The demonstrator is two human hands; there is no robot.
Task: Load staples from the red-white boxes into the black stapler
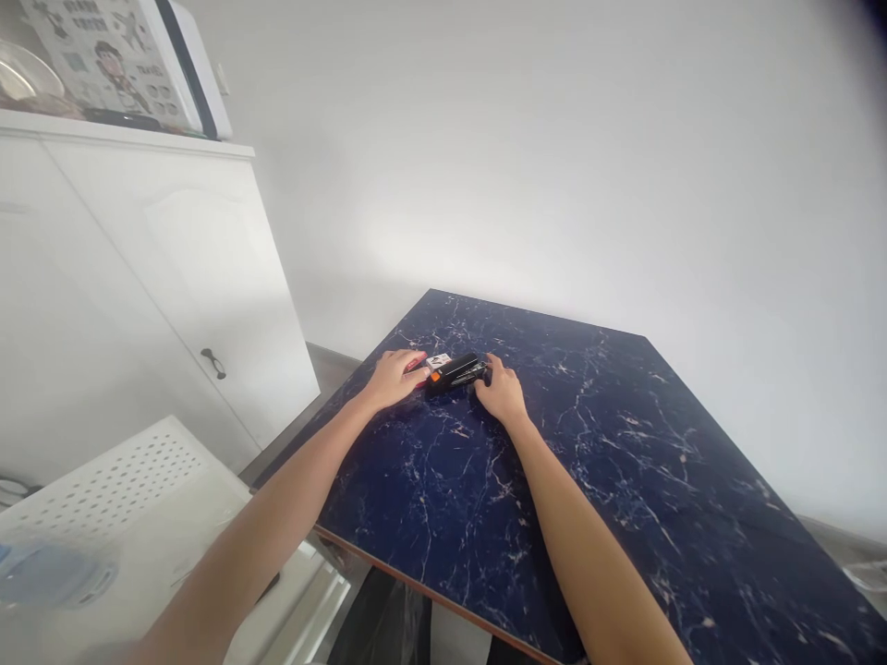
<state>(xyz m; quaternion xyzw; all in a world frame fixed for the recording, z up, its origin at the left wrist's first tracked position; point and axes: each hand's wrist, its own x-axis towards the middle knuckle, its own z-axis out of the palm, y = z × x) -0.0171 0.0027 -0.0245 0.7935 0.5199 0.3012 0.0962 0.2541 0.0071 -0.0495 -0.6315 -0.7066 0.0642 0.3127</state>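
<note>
A small cluster of items lies on the dark blue marbled table (457, 453), between my two hands. In its middle is a black stapler-like object (458, 369) with an orange end on the left and silvery metal along its right side. Just behind it sits a small white box (438, 361) with dark print. My left hand (396, 377) is curled at the left around a red item (418, 362), mostly covered by the fingers. At the right end, the thumb and index finger of my right hand (503, 392) close around the metal part of the black object.
A white cabinet (173, 268) with a dark handle stands left of the table. At the lower left is a white perforated surface (139, 480) with a clear plastic bottle (59, 573) on it. The pale wall (527, 166) rises behind the table's far edge.
</note>
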